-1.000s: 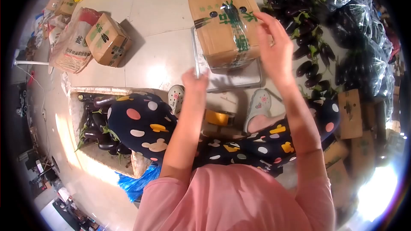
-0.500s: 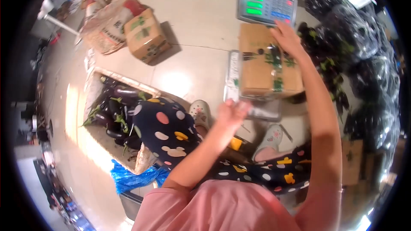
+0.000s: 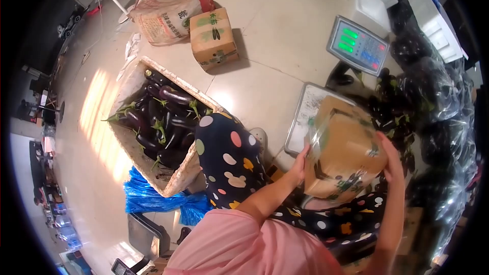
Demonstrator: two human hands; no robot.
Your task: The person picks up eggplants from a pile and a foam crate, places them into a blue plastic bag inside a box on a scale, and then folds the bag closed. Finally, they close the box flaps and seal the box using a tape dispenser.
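A taped cardboard box (image 3: 346,147) is held between my two hands, tilted, over the near part of the scale's metal platform (image 3: 300,117). My left hand (image 3: 300,165) presses against the box's left side. On its right side lies my right hand (image 3: 391,157), with the fingers along the cardboard. Dark grains are scattered on the bare part of the platform. Beyond it stands the scale's display (image 3: 358,45), with green digits lit. How the underside of the box is supported is hidden.
A foam crate (image 3: 173,183) of eggplants (image 3: 173,122) stands left of my legs, by a blue plastic bag (image 3: 153,193). Another box (image 3: 214,38) and a printed sack (image 3: 170,15) are farther off. Loose eggplants (image 3: 389,102) and plastic-wrapped bundles (image 3: 433,91) line the right. White foam boxes (image 3: 369,7) stand behind.
The box has come off its flat position on the scale and nearer to my body, tilted. My left hand has gone onto its side; my right hand has moved down its right side. The view has shifted.
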